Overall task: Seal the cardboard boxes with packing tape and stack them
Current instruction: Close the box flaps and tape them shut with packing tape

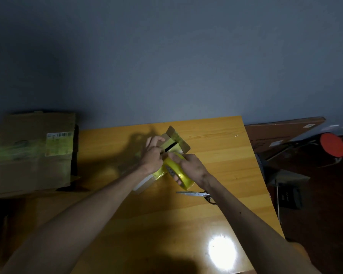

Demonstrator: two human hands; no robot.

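Box [166,142], flaps ajar, right hand [190,167] gripping tape [186,181]

One head-worn wide-angle camera, looking forward and down across the wooden table [216,194]. Sitting close: both forearms are entering from the bottom corners. Left hand [153,155], right hand [192,167], cardboard box [171,132] and tape roll [184,178] are landing just below mid-frame. Grey wall [166,56] is filling the upper half. Dark floor [315,194] is showing at right.

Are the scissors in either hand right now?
No, the scissors lie on the wooden table by the right forearm, while the right hand grips the yellow tape roll and the left hand holds the small cardboard box.
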